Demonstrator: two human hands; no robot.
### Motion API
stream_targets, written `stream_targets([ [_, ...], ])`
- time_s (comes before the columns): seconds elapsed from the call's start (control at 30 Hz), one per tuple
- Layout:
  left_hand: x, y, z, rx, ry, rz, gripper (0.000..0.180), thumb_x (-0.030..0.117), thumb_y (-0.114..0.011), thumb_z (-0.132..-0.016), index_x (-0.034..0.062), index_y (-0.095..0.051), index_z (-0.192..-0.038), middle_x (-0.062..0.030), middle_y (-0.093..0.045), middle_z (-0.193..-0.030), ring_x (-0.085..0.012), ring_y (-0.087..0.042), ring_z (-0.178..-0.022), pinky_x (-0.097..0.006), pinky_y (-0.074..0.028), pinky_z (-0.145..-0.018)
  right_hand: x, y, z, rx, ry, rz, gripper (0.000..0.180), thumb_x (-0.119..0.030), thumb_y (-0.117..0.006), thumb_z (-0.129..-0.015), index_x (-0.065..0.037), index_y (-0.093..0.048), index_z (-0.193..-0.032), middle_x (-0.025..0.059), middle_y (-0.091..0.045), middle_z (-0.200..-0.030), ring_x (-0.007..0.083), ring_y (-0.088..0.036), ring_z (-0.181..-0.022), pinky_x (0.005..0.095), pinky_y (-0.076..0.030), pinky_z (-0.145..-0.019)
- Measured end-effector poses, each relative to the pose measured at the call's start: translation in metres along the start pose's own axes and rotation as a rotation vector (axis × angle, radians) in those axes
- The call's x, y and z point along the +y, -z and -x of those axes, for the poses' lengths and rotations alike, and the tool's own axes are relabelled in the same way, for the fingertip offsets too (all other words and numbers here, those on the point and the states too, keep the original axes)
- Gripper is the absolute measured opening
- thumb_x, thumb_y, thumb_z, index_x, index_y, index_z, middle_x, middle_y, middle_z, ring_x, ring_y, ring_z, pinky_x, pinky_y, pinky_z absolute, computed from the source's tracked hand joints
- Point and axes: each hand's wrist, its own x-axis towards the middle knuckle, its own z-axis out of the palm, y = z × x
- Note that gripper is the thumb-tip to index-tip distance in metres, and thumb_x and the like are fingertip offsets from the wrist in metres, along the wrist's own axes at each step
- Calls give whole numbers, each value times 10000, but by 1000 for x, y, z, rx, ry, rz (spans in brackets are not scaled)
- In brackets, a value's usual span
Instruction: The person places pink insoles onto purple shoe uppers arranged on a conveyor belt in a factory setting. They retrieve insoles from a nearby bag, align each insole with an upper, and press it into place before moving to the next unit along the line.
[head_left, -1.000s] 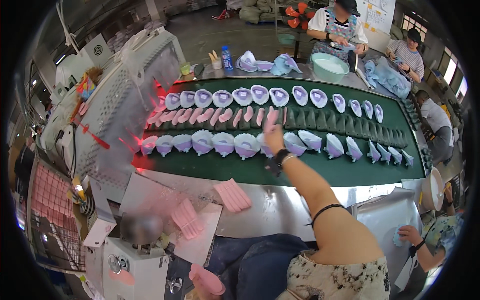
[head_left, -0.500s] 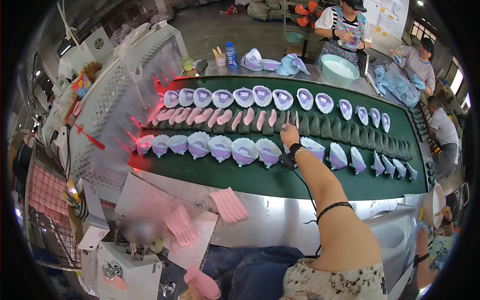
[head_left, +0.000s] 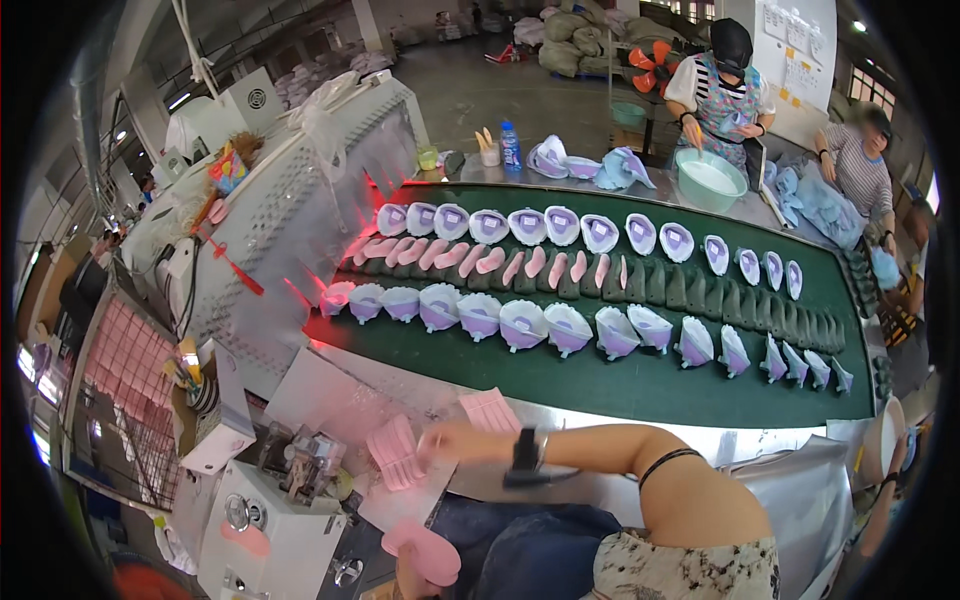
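Low in the picture, my left hand [head_left: 406, 577] is closed around pink insole-shaped pieces [head_left: 432, 552]. My right hand [head_left: 448, 446], blurred by motion, is between two fanned stacks of pink insoles, close to the left stack [head_left: 395, 453]; its fingers are too smeared to read. The other stack [head_left: 489, 411] lies just beyond it. On the green conveyor belt [head_left: 440, 352] runs a row of dark shoe lasts [head_left: 680, 288], and pink insoles [head_left: 490, 261] lie on those toward the left. Lavender shoe uppers with white linings [head_left: 523, 325] stand in rows on both sides.
A machine with a clear plastic curtain and red glow [head_left: 340, 160] covers the belt's left end. A white control box [head_left: 270, 530] stands at lower left. Across the belt, a person [head_left: 722, 95] reaches into a pale green basin [head_left: 711, 180]. Other people work at right.
My right hand has come back from the lasts to the pink insole stacks. Another insole now lies along the lasts. The view has shifted, and the person opposite has lowered a hand to the basin.
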Motion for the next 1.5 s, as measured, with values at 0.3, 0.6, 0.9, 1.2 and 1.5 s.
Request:
stream_targets([
  [0.3, -7, -14, 48, -142, -781, -1231, 517, 396, -364, -982, -36, -442, -1255, -172, -607, -1029, -247, -619, -835, -347, -520, -677, -32, -157, 13, -280, -70, 259, 414, -388, -529, -925, -1, -623, -1040, 168, -651, -881, 242, -641, -780, 356, -497, -670],
  [0.6, -18, -14, 68, 189, -785, -859, 606, 541, -372, -913, 39, -502, -1226, -101, -597, -986, -231, -604, -758, -411, -528, -676, 5, -140, -37, 78, -79, 301, 302, -304, -622, -852, -3, -630, -869, 133, -640, -777, 147, -613, -720, 298, -483, -645],
  [0.9, -22, -1, 77, 199, -701, -807, 551, 449, -312, -921, 17, -499, -1207, -84, -564, -888, -252, -621, -776, -438, -556, -710, 25, -120, -170, 376, -166, 402, 467, -185, -612, -821, 7, -473, -1223, 211, -639, -931, 333, -643, -865, 416, -498, -720],
  [1.2, -17, 14, 85, 228, -657, -782, 519, 412, -323, -924, 21, -496, -1219, -92, -568, -927, -264, -619, -824, -459, -547, -748, -15, -98, -157, 432, 227, 851, 315, -202, -613, -802, -36, -592, -1069, 200, -617, -925, 378, -591, -957, 465, -475, -811],
  [1.5, -9, -4, 57, 52, -522, -1024, 478, 349, -505, -889, 66, -452, -1271, -93, -568, -945, -285, -601, -796, -457, -535, -734, 98, -35, -211, 848, 38, 549, 290, -318, -666, -787, -40, -646, -868, 168, -669, -820, 315, -648, -716, 413, -517, -659],
])
